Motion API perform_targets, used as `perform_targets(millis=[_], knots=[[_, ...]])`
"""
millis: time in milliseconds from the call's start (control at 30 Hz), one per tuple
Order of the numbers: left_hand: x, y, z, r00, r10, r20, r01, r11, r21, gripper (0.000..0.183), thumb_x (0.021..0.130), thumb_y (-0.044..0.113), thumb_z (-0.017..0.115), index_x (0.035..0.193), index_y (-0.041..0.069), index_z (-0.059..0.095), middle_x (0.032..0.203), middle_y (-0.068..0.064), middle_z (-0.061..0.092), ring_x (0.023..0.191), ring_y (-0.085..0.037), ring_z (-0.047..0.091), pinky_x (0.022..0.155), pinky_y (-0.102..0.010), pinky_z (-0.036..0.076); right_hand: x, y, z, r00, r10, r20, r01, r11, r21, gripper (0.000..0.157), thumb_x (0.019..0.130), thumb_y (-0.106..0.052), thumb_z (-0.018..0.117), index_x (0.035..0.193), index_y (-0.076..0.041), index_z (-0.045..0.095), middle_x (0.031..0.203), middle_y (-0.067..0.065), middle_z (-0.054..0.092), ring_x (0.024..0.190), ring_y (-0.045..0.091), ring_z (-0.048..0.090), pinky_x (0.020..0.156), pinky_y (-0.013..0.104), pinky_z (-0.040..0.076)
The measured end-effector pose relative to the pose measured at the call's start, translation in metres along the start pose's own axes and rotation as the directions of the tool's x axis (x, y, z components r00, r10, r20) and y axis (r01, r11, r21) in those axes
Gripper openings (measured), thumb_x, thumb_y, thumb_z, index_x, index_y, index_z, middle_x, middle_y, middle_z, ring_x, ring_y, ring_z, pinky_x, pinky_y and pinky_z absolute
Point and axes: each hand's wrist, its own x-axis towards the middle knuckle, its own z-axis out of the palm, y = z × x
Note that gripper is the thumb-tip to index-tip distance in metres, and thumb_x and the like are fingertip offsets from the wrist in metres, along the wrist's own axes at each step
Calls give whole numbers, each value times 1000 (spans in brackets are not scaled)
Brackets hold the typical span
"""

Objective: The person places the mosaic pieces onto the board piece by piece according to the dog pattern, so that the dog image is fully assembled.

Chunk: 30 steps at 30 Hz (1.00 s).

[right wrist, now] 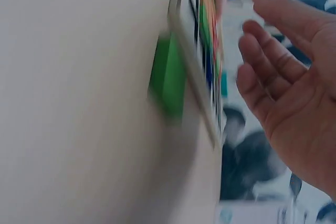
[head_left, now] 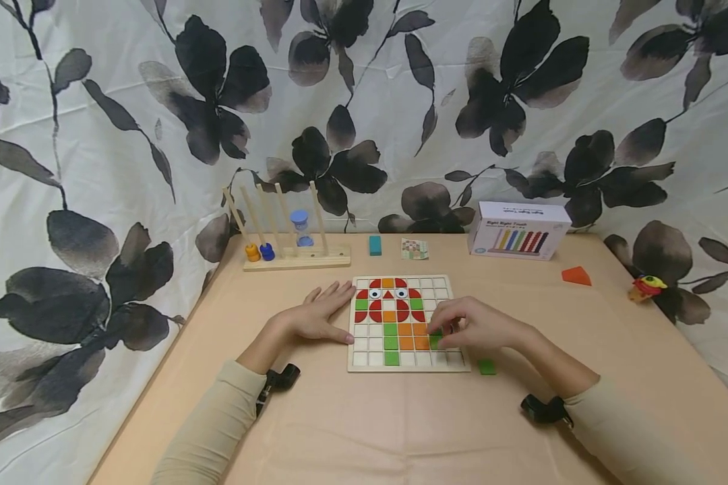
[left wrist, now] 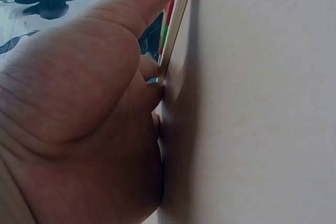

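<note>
A white gridded board (head_left: 367, 357) lies mid-table, with red, green and orange tiles and two eye tiles in its squares. My left hand (head_left: 315, 318) rests flat by the board's left edge, fingers spread, its thumb touching the rim. Over the board's right part hovers my right hand (head_left: 476, 325), fingers loosely bent above green tiles (head_left: 435, 339). In the right wrist view nothing shows between the fingers of that hand (right wrist: 294, 72), which are apart from the board. A loose green block (right wrist: 169, 77) sits on the table beside the board's near right corner.
Behind the board stand a wooden peg rack (head_left: 297, 259) with beads, a blue sand timer (head_left: 300, 225), a teal block (head_left: 375, 245), a picture card (head_left: 414, 249) and a white box (head_left: 518, 231). Farther right lie an orange-red piece (head_left: 576, 275) and a small colourful toy (head_left: 646, 287).
</note>
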Motion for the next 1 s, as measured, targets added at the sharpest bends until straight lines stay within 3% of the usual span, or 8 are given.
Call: perform_targets(millis=[200, 400, 600, 1000], knots=[[-1, 0, -2, 1000, 2, -4, -2, 1000, 4, 111, 77, 71, 62, 156, 16, 7, 162, -3, -1, 148, -29, -5, 113, -57, -3, -35, 26, -19, 997, 71, 32, -75, 988, 137, 25, 82, -14, 77, 106, -13, 74, 103, 8, 67, 89, 27, 57, 74, 31, 50], [-2, 0, 0, 1000, 1, 0, -1, 1000, -4, 111, 76, 71, 62, 156, 16, 8, 162, -3, 0, 147, -29, -5, 113, -57, -4, -57, 36, -20, 988, 58, 143, -77, 989, 129, 22, 80, -12, 79, 101, -12, 74, 91, 11, 66, 74, 21, 57, 62, 26, 48], [-2, -1, 3, 1000, -2, -1, 2, 1000, 12, 111, 76, 72, 61, 156, 17, 8, 162, -3, 0, 148, -28, -5, 114, -57, -3, -62, 36, -16, 972, 161, 169, -171, 984, 41, 21, 76, -20, 82, 95, -20, 73, 84, 3, 66, 73, 12, 57, 62, 22, 49], [0, 0, 0, 1000, -2, -6, 2, 1000, 2, 111, 76, 71, 62, 156, 17, 9, 162, -2, 0, 148, -28, -5, 114, -57, -4, -60, 26, -19, 964, 175, 200, -186, 982, 36, 18, 78, -16, 80, 94, -16, 71, 85, 6, 65, 73, 15, 57, 64, 24, 49]])
